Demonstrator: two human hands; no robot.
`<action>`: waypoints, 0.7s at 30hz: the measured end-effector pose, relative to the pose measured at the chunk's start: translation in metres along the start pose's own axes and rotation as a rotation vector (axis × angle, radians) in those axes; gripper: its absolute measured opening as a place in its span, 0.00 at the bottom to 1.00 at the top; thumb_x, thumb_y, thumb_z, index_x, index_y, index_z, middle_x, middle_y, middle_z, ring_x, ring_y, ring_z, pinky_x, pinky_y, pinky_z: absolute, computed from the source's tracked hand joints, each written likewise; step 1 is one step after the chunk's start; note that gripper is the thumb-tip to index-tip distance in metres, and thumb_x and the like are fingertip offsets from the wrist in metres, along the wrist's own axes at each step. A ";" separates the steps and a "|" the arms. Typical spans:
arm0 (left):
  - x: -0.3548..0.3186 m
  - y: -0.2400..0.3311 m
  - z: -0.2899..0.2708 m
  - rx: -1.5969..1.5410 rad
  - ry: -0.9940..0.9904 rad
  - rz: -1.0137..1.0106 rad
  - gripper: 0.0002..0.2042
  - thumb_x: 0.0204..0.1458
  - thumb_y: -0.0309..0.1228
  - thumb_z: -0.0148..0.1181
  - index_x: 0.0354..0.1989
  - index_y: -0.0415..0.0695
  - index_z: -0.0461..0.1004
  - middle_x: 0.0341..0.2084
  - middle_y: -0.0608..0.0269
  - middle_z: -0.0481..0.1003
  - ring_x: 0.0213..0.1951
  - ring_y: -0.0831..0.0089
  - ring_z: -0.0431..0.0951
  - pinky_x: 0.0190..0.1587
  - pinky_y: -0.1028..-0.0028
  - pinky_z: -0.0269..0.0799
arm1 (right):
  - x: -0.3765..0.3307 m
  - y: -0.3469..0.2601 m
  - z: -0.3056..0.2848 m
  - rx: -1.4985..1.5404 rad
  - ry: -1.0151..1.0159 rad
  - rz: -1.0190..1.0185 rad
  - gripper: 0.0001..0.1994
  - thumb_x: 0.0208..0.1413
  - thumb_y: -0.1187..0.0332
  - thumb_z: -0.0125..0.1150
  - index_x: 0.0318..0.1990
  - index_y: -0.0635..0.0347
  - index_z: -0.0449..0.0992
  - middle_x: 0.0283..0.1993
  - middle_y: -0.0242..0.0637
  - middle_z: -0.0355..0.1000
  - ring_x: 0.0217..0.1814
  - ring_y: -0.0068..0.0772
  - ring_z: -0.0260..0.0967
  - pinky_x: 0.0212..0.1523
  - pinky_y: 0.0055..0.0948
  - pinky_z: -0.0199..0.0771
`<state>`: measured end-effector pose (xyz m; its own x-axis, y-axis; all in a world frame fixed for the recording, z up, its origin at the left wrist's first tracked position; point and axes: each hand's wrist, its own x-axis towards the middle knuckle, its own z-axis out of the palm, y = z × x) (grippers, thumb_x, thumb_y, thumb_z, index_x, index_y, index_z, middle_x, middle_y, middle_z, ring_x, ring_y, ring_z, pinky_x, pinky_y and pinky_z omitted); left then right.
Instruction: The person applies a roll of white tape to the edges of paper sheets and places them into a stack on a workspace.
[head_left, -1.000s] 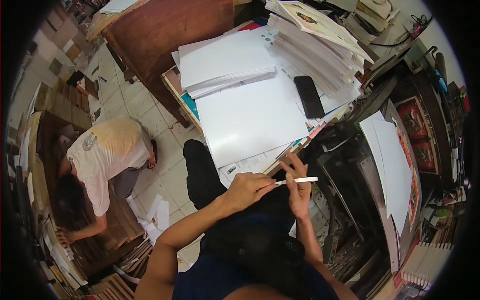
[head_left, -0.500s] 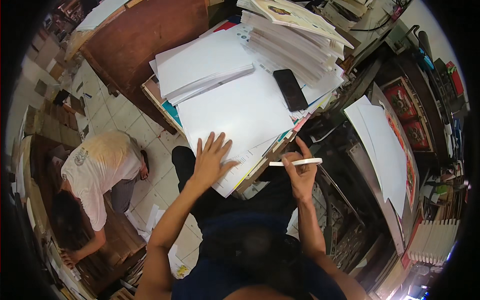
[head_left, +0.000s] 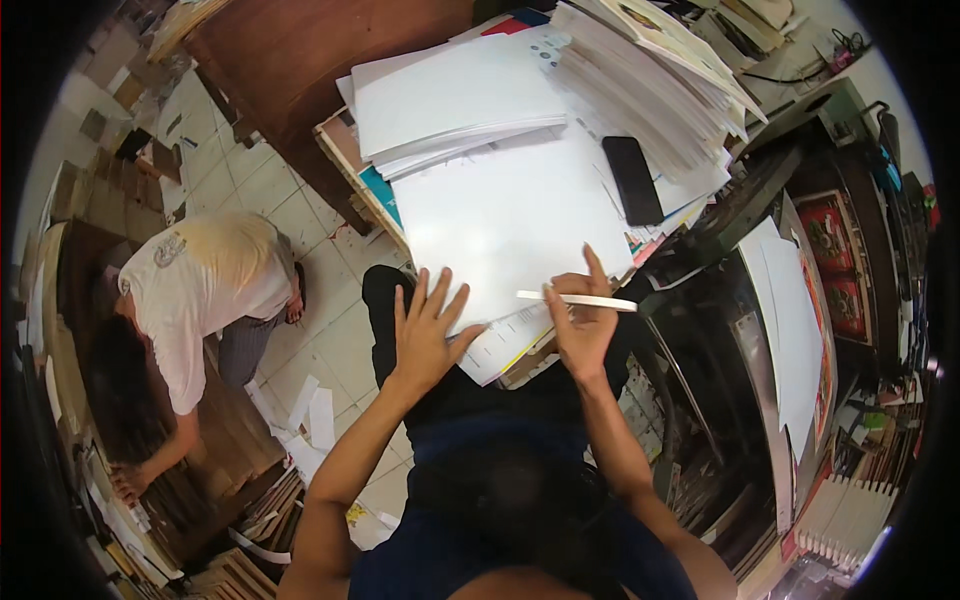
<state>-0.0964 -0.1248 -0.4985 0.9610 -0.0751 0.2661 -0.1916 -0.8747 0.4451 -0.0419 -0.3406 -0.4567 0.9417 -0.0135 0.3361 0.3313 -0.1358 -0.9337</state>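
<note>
My left hand lies open with fingers spread, pressed on the near-left edge of a large white sheet. In my right hand is a slim, pale, slightly curved object, its exact kind unclear. The thumb and fingers close on it, while the index finger points up over the sheet's near right edge. Beneath the sheet a printed page shows at the near corner. Farther back, a stack of white paper rests on the sheet's far part.
A black phone lies right of the sheet, before a tall leaning pile of bound pages. To the right stands a dark machine with white sheets on it. At the left, a person bends over brown boards.
The right hand has moved left and inward with the pale object, now over the sheet's near edge. My left hand still lies flat on the sheet. The whole view has shifted somewhat.
</note>
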 end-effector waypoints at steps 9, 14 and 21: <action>0.006 -0.036 -0.020 -0.190 0.105 0.267 0.20 0.48 0.40 0.71 0.48 0.45 0.81 0.53 0.59 0.78 0.62 0.55 0.73 0.66 0.49 0.60 | -0.022 -0.012 -0.057 0.087 0.257 0.067 0.33 0.58 0.84 0.61 0.70 0.74 0.55 0.38 0.33 0.75 0.43 0.21 0.71 0.51 0.21 0.70; 0.004 -0.020 -0.038 -0.352 0.345 0.141 0.10 0.46 0.28 0.72 0.38 0.42 0.84 0.41 0.58 0.83 0.52 0.58 0.79 0.55 0.61 0.74 | -0.043 -0.008 -0.092 0.050 0.384 0.116 0.31 0.60 0.81 0.62 0.69 0.72 0.57 0.37 0.33 0.75 0.42 0.19 0.70 0.51 0.20 0.69; 0.033 -0.022 -0.093 -0.356 0.521 0.060 0.03 0.55 0.22 0.64 0.34 0.40 0.84 0.36 0.58 0.84 0.34 0.65 0.80 0.40 0.69 0.74 | -0.048 -0.005 -0.094 0.071 0.461 0.074 0.31 0.60 0.79 0.63 0.69 0.66 0.60 0.34 0.29 0.76 0.36 0.14 0.67 0.43 0.17 0.66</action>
<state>-0.0790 -0.0636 -0.4197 0.7404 0.2024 0.6409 -0.3827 -0.6569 0.6496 -0.0944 -0.4328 -0.4570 0.8444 -0.4608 0.2733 0.2828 -0.0498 -0.9579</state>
